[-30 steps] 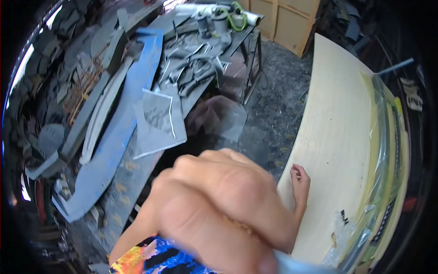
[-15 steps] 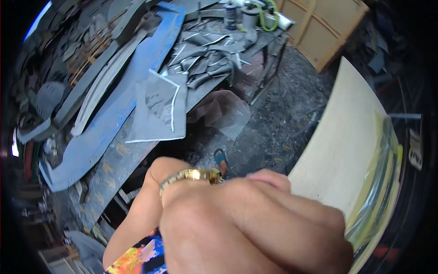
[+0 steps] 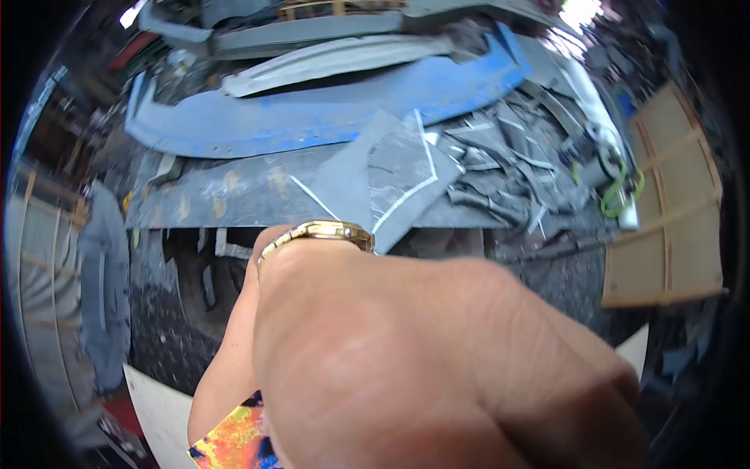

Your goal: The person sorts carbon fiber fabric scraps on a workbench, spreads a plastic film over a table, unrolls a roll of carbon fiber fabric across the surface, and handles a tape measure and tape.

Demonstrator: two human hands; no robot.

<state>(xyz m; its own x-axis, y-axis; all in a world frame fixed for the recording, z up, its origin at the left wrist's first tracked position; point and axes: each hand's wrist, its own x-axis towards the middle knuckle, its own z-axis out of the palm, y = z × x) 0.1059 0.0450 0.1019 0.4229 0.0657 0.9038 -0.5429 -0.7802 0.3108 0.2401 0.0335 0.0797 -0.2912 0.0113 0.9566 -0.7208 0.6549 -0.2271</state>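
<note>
My left hand is very close to the camera and fills the lower middle of the head view. Its back and bent knuckles face me, and the fingers curl down and out of sight at the lower right. What they hold, if anything, is hidden. A gold watch circles the wrist, and a colourful sleeve shows at the lower left. Beyond the hand, apart from it, a grey fabric sheet with white edges lies on the worktable. My right hand is out of view.
A blue bumper-like panel lies along the table, with a pale curved strip behind. A pile of grey scraps sits right of the sheet. A wood-framed panel stands at right. Pale panel edges show low down.
The view has turned and lifted, so the table now runs across in front. My left hand still looms near the camera; the large pale panel at right has mostly left view.
</note>
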